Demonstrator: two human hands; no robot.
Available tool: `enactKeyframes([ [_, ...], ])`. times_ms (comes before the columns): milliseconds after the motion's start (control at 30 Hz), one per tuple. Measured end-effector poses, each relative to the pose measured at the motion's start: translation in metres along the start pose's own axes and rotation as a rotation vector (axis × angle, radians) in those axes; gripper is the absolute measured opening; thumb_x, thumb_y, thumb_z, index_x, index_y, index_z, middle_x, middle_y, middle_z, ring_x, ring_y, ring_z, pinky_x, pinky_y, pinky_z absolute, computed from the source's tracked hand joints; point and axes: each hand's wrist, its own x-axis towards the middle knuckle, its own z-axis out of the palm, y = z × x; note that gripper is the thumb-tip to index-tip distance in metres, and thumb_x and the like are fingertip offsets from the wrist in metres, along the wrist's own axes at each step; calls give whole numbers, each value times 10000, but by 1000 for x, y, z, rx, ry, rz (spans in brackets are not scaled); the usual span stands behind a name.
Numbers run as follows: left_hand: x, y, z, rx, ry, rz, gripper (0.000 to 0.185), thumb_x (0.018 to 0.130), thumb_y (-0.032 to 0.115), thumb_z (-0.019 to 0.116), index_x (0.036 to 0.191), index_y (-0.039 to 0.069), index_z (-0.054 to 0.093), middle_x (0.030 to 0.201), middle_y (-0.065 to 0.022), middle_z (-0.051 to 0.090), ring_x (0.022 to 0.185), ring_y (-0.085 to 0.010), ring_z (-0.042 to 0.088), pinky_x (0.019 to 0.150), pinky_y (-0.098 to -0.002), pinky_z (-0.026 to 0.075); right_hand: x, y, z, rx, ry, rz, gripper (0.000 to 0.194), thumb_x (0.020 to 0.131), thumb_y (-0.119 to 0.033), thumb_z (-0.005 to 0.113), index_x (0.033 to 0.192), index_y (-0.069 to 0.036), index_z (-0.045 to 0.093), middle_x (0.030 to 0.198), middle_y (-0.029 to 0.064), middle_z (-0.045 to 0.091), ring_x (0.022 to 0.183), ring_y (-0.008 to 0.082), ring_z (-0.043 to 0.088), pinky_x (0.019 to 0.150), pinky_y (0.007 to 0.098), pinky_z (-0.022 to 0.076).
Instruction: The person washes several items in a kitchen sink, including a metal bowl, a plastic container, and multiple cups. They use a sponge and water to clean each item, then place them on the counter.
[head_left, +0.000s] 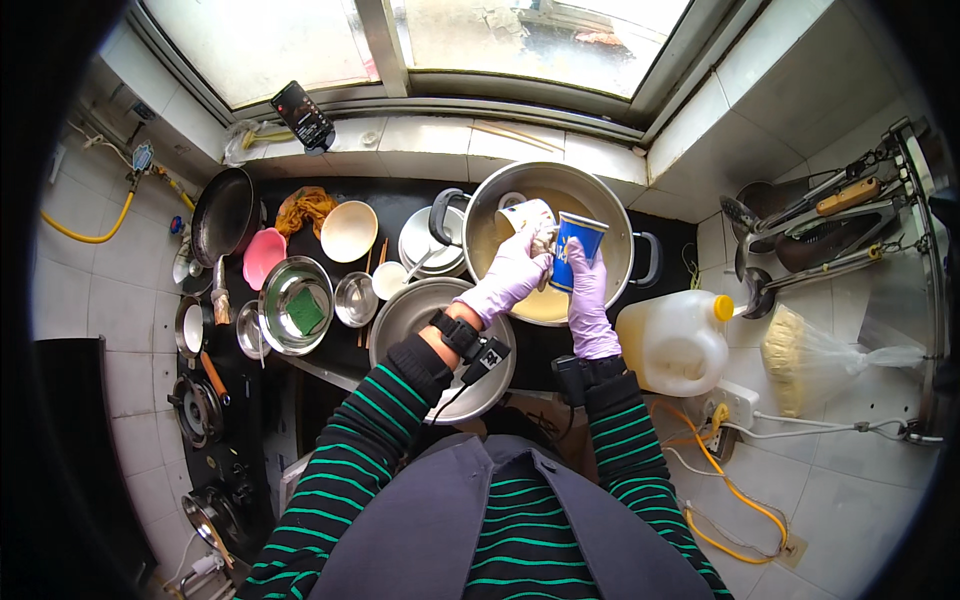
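Observation:
Both my hands wear pale purple gloves and are over a large metal pot (628, 240) of cloudy, yellowish liquid. My right hand (587, 304) grips a blue cup (582, 232) with pale lettering, tilted above the liquid. My left hand (510, 281) is closed on what looks like a crumpled pale cloth (544, 238), close against the cup's left side. Just beyond the left fingers a white patterned cup (517, 215) lies tilted in the pot; whether those fingers touch it is hidden. Below my left wrist sits a wide metal basin (401, 330).
Bowls (349, 231), a steel basin with a green scouring pad (305, 311) and a frying pan (223, 210) crowd the left. A plastic jug (667, 345) stands right of the pot. Ladles (761, 292) hang on the right wall. A phone (302, 116) leans by the window.

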Motion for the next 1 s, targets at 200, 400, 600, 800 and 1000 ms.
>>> enactKeyframes([
  [200,15,-17,3,153,135,80,417,890,1,551,1292,113,538,783,-55,647,573,-79,564,476,-243,447,-14,1,16,-86,-19,-119,475,785,-135,814,1178,-60,558,1000,25,661,842,84,620,736,238,515],
  [400,17,-14,-7,599,122,263,392,876,110,563,1266,153,557,697,-133,659,576,-225,667,526,-340,525,-18,2,17,-222,-14,-195,503,790,-160,811,1200,-49,543,1015,27,653,875,100,618,796,254,503],
  [600,20,-16,-3,516,92,273,374,898,140,555,1271,143,529,919,-175,674,827,-308,688,746,-401,545,-5,15,9,-387,147,-257,551,832,-269,776,1241,-20,504,1035,48,642,897,128,616,822,288,503],
  [800,16,-22,10,115,281,319,418,902,104,638,1279,46,467,1076,-133,572,953,-237,628,843,-306,507,5,15,3,-214,216,-218,484,860,-242,744,1222,-23,507,1047,53,631,883,129,621,788,278,525],
  [1000,10,-15,11,475,412,403,265,894,136,669,1109,-1,599,916,-125,637,802,-181,643,717,-312,533,-7,19,17,-234,204,-318,512,882,-254,726,1249,-5,471,1053,61,610,874,114,602,760,264,516],
])
